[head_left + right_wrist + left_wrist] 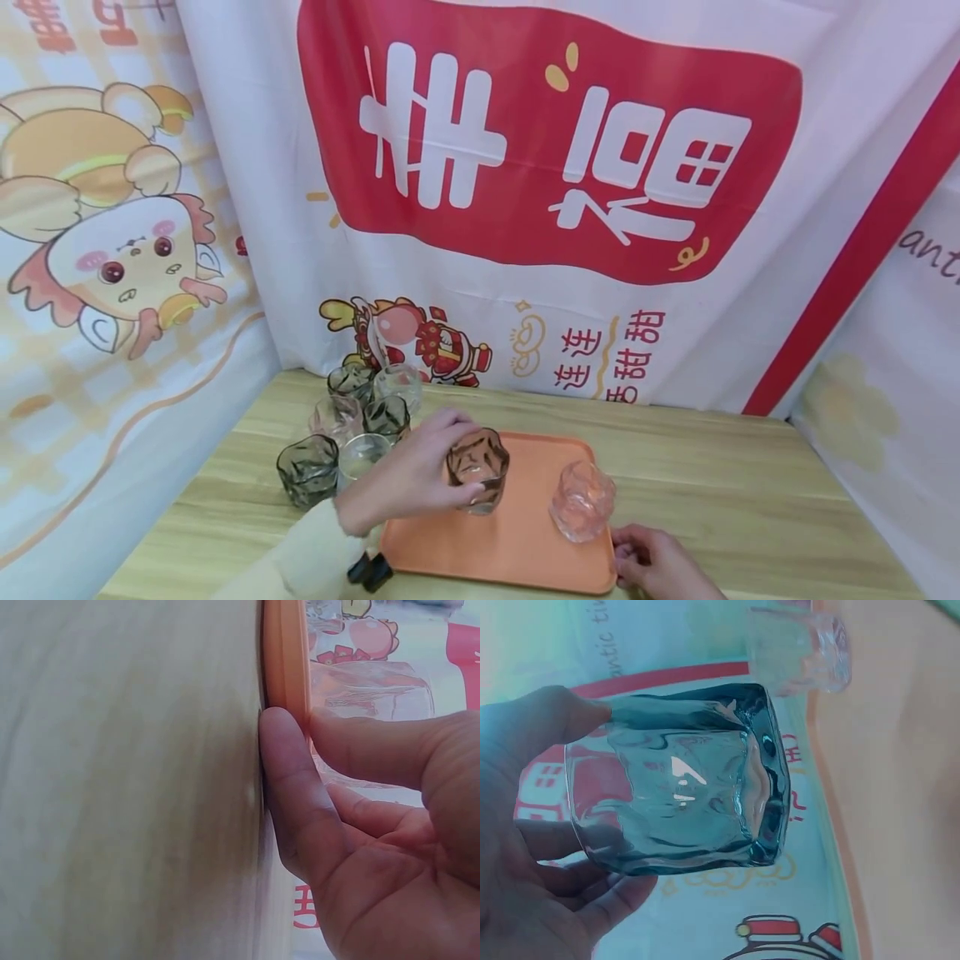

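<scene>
My left hand (411, 473) grips a dark-tinted, faceted glass tumbler (477, 467) above the orange tray (525, 542). In the left wrist view, the thumb lies on one side of that tumbler (682, 780) and the fingers on the other, near its rim; its thick base faces away from the palm. At the tray's right front corner, my right hand (654, 560) pinches the edge. The right wrist view shows thumb and index finger on the tray's rim (287, 660). A clear pinkish glass (583, 502) stands on the tray's right side.
Left of the tray, several glasses crowd together on the wooden table (720, 492), among them a dark one (307, 471) and a clear one (363, 454). A printed cloth (697, 333) hangs behind the table. A small black object (370, 572) shows by the left sleeve.
</scene>
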The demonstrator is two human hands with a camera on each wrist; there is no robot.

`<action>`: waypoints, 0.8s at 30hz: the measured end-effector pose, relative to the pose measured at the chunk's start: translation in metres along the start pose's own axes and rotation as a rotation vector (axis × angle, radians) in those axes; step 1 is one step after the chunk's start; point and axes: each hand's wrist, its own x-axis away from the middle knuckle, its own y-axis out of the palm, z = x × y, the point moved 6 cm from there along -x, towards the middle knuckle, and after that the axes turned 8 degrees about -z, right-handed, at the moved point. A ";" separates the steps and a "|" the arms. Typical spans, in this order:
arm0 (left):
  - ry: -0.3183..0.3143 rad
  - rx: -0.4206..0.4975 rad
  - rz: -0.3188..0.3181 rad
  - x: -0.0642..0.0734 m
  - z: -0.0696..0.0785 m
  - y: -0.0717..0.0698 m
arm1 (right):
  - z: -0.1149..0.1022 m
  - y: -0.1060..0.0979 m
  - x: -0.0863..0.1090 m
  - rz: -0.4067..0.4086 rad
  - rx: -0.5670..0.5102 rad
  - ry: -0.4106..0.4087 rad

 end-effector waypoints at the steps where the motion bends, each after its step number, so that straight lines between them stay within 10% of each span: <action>1: -0.002 -0.010 0.010 0.007 0.001 -0.004 | 0.000 0.000 0.000 -0.001 0.003 -0.006; 14: -0.080 -0.170 0.095 0.100 -0.005 -0.022 | -0.001 0.001 -0.001 0.003 0.031 0.010; 24: -0.353 -0.160 0.032 0.143 -0.047 -0.016 | 0.000 0.000 0.000 0.009 0.030 0.019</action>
